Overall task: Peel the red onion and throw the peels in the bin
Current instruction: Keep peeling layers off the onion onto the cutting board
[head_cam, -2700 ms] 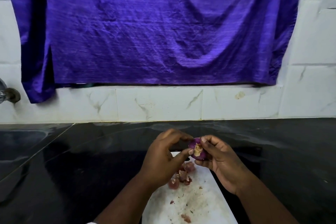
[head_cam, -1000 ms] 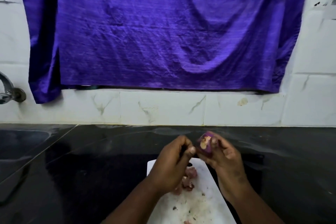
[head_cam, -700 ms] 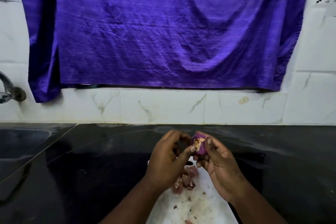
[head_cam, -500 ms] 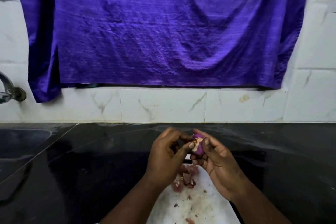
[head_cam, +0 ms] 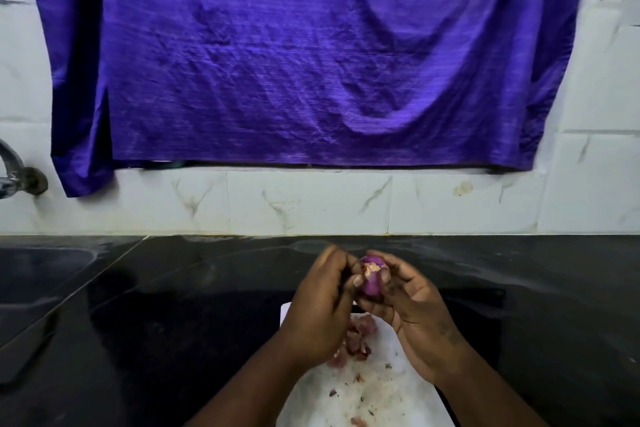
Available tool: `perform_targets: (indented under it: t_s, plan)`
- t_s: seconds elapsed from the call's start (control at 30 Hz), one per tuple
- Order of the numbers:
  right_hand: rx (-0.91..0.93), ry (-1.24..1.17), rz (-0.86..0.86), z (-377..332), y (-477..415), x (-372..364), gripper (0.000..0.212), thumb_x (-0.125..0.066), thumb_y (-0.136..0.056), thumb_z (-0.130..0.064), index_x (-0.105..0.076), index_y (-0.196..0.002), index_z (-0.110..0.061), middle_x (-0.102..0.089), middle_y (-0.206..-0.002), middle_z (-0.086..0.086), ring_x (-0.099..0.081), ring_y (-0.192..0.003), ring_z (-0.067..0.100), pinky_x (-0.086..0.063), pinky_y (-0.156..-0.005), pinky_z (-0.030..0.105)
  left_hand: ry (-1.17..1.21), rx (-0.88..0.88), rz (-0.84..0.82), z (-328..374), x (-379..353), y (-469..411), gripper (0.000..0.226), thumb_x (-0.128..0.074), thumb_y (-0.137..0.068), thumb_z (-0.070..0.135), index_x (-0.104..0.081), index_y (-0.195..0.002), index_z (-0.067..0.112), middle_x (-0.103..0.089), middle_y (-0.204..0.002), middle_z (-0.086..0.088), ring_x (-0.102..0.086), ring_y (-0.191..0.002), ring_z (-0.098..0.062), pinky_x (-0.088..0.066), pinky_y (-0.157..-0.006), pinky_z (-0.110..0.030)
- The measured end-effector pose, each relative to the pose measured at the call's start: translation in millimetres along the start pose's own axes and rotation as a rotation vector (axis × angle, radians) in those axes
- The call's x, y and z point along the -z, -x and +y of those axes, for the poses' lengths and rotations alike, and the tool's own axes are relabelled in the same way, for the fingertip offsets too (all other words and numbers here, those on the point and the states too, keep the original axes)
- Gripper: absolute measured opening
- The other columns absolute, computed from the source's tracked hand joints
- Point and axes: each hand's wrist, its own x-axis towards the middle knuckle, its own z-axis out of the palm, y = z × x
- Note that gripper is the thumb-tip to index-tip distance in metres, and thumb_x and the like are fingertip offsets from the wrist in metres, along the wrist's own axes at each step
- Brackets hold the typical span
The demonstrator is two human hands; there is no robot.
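1. Head view: the right hand (head_cam: 415, 315) cups the red onion (head_cam: 371, 277), its fingers (head_cam: 385, 274) clamped around the bulb, pale cut end up.
2. The left hand (head_cam: 320, 308) closes in beside it; its fingers (head_cam: 357, 281) press together on the onion's near-left side.
3. Below the fingers, loose peels (head_cam: 356, 340) lie on a white board (head_cam: 381, 388).
4. The board rests on the dark worktop (head_cam: 173, 322); beyond the fingers hangs a purple cloth (head_cam: 311, 62).
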Motion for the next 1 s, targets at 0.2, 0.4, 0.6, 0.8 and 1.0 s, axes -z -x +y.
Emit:
perform_targets:
  t_s: [0.2, 0.4, 0.6, 0.8, 1.0]
  plan:
    - [0.071, -0.057, 0.049, 0.2, -4.2, 5.3, 0.077, -0.095, -0.062, -0.031, -0.058, -0.125, -0.007, -0.074, -0.118, 0.018, -0.074, -0.106, 0.029, -0.062, -0.081, 0.033, 0.092, 0.039, 0.098, -2.2, -4.8, -0.5, 0.012, -0.055, -0.106, 0.032, -0.059, -0.096, 0.026, -0.061, -0.094, 0.008, -0.064, -0.087, -0.016, -0.059, -0.074, -0.040]
    - [0.016, -0.066, 0.076, -0.6, -2.9, 5.7, 0.103, -0.105, -0.033, -0.037, -0.052, -0.117, -0.011, -0.077, -0.106, 0.012, -0.075, -0.095, 0.022, -0.063, -0.078, 0.030, 0.226, 0.158, 0.003, -2.0, -1.9, 0.5, 0.033, -0.073, -0.087, 0.054, -0.064, -0.117, 0.040, -0.068, -0.113, 0.013, -0.070, -0.100, -0.010, -0.063, -0.083, -0.035]
    - [-0.017, 0.006, 0.085, 1.2, -1.6, 4.5, 0.084, -0.101, -0.048, -0.040, -0.052, -0.110, -0.010, -0.075, -0.104, 0.015, -0.072, -0.094, 0.022, -0.060, -0.077, 0.034, 0.121, 0.138, 0.006, -3.0, -4.4, 2.2, 0.050, -0.095, -0.073, 0.031, -0.066, -0.114, 0.032, -0.068, -0.112, 0.014, -0.069, -0.103, -0.007, -0.059, -0.087, -0.025]
    - [-0.009, -0.056, 0.085, -1.8, -2.5, 4.8, 0.021, -0.065, -0.089, -0.022, -0.060, -0.101, -0.006, -0.077, -0.102, 0.018, -0.074, -0.094, 0.029, -0.059, -0.086, 0.039, 0.384, 0.219, 0.027, -5.0, -1.9, -0.5, 0.038, -0.066, -0.103, 0.010, -0.061, -0.137, 0.026, -0.073, -0.127, 0.007, -0.070, -0.119, -0.012, -0.060, -0.100, -0.034]
    - [0.063, 0.104, 0.113, -2.0, 0.0, 4.1, 0.030, -0.074, -0.084, -0.014, -0.064, -0.109, -0.002, -0.078, -0.099, 0.018, -0.076, -0.088, 0.029, -0.061, -0.078, 0.038, 0.548, 0.286, -0.066, -2.6, -4.0, -0.1, 0.036, -0.057, -0.105, 0.023, -0.055, -0.141, 0.024, -0.071, -0.130, 0.009, -0.068, -0.122, -0.008, -0.059, -0.095, -0.027]
